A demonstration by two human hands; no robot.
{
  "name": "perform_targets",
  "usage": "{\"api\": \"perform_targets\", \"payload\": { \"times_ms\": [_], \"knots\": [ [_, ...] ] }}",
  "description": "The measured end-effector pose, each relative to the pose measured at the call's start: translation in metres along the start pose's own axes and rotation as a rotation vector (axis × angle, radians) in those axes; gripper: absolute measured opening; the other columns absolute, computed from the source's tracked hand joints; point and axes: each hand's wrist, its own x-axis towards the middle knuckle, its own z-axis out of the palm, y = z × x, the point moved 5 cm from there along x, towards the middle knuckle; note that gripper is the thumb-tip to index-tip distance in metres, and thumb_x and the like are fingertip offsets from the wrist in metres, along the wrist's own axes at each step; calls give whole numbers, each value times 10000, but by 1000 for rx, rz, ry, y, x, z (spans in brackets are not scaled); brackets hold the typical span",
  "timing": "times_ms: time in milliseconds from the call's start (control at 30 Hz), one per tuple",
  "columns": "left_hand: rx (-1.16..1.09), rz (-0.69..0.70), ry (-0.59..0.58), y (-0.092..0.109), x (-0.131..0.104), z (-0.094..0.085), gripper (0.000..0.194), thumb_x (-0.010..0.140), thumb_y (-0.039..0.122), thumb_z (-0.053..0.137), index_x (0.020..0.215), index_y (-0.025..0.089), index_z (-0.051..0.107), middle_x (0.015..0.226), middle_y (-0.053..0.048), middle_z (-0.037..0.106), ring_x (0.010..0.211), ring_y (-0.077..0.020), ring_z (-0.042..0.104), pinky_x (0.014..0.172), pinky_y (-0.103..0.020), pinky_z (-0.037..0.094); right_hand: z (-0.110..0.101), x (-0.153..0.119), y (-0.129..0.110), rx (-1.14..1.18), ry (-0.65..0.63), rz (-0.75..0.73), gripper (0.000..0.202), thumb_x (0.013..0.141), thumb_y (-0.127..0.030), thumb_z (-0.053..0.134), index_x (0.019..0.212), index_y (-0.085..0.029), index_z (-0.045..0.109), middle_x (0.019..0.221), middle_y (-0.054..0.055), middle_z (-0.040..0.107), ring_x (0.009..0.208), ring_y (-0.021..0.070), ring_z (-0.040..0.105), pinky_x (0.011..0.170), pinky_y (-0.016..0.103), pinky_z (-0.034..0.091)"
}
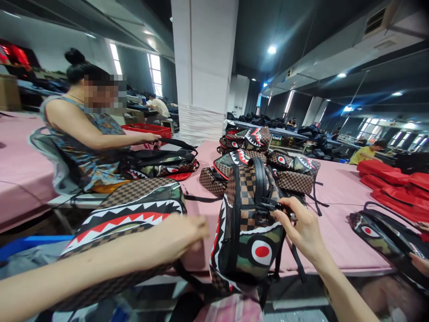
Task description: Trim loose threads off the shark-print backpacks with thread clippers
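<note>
A backpack (pixel 253 228) with brown check, camouflage and a red-and-white eye stands upright at the table's front edge, right before me. At its right side my right hand (pixel 298 223) is closed around a small dark tool that looks like thread snips (pixel 276 206), its tip against the bag's top near the black carry handle (pixel 260 179). My left hand (pixel 187 235) is in the air left of this bag, in front of a second shark-mouth backpack (pixel 134 210). Motion blurs its fingers, and I cannot make out anything in them.
More patterned backpacks (pixel 241 158) are piled behind on the pink table (pixel 338 223). To the left a seated person (pixel 90 129) handles another bag. Red bags (pixel 395 183) lie at the right, near another person's hands and a backpack (pixel 378 232). A white pillar (pixel 204 67) rises behind.
</note>
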Motion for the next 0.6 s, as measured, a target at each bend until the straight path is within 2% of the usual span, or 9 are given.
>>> {"api": "perform_targets", "payload": {
  "times_ms": [100,167,267,367,467,533,600],
  "knots": [
    [-6,-29,215,18,46,-29,211,848,293,553,1017,193,631,983,-59,641,839,-166,600,694,-242,466,-1,0,-1,11,5,10,199,895,-367,488,939,-194,577,814,25,621,709,144,592,619,241,434],
    [37,21,321,30,65,-34,280,831,343,590,1061,186,616,1039,-73,624,895,-183,590,724,-265,469,-1,-1,-1,15,4,10,200,895,-366,488,941,-195,582,818,29,625,721,148,596,624,242,439],
    [54,64,316,39,76,-25,136,858,266,558,917,190,656,908,-35,638,779,-142,590,615,-224,431,-2,-3,2,41,-5,4,209,896,-361,488,965,-196,597,860,43,642,761,156,610,645,244,457],
    [15,5,249,36,80,-20,146,870,203,523,794,177,645,796,-7,618,660,-102,567,543,-201,381,-4,-5,5,92,4,-10,199,888,-338,503,981,-202,615,886,46,650,779,157,619,656,245,471],
    [38,-30,166,35,86,-21,156,862,179,488,753,153,597,774,-15,598,629,-112,554,542,-218,379,-7,-5,5,110,31,-30,175,876,-314,530,968,-206,633,869,46,648,772,160,618,656,255,473],
    [22,-55,170,33,90,-24,149,854,154,450,758,143,564,773,-28,591,631,-128,552,548,-235,385,-8,-3,2,94,50,-53,167,873,-296,537,960,-203,645,841,45,642,745,155,611,639,258,465],
    [-95,-121,221,28,93,-28,158,856,137,418,749,146,534,736,-18,581,618,-126,546,553,-235,396,-9,0,-1,64,64,-77,165,875,-284,532,943,-203,659,807,42,636,713,149,602,616,257,454]
  ]
}}
